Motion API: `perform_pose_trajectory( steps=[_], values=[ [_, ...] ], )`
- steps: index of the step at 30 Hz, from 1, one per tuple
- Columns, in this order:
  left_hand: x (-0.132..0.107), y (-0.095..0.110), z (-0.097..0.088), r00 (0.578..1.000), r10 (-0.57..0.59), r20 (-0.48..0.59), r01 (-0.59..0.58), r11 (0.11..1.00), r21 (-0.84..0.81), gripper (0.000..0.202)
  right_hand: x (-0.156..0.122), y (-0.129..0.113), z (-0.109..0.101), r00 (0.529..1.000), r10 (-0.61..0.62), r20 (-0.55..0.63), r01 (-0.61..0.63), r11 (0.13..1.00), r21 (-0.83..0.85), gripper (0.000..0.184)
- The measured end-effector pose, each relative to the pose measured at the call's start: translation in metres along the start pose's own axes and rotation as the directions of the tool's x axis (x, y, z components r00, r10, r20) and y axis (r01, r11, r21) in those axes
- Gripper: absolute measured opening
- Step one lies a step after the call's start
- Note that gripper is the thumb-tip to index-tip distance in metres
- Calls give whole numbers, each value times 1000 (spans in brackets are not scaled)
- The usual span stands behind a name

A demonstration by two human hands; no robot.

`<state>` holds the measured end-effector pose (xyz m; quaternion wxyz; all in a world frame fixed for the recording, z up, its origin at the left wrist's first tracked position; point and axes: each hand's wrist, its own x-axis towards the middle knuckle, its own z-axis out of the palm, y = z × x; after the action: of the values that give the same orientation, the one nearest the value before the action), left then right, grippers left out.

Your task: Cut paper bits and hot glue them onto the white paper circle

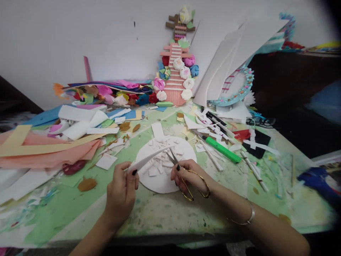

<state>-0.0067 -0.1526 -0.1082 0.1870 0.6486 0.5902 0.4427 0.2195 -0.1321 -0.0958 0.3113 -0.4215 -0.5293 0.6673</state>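
Note:
My left hand (121,190) pinches a narrow strip of white paper (149,158) that points up to the right. In my right hand (190,174) is a pair of gold-handled scissors (173,156), with the blades slightly apart near the strip's far end. Whether the blades touch the strip, I cannot tell. Beneath both hands lies a round white paper disc (144,153), strewn with small white paper cuttings (160,161). A larger white paper piece (157,131) rests at the disc's back edge.
A pink paper instrument model (176,81) with paper flowers leans on the wall. To the right lie a green cutter (222,149), white paper rolls (254,170) and a black card (259,144). Coloured paper sheets (50,149) pile up at left on the green table (106,220).

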Motion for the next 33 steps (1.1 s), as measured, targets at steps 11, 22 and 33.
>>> perform_pose_trajectory(
  steps=[11, 22, 33],
  values=[
    [-7, 1, -6, 992, 122, -26, -115, 973, 199, 12, 0, 5, 5, 999, 40, 2, -40, 999, -37, 64],
    [-26, -3, -6, 989, 149, 8, -147, 959, 244, 16, -4, 2, 9, 988, 155, -5, -155, 988, -24, 68],
    [-33, 1, -4, 995, 2, -95, 21, 971, 237, 15, -6, 3, 11, 979, 204, 29, -203, 978, -38, 73]
  ],
)
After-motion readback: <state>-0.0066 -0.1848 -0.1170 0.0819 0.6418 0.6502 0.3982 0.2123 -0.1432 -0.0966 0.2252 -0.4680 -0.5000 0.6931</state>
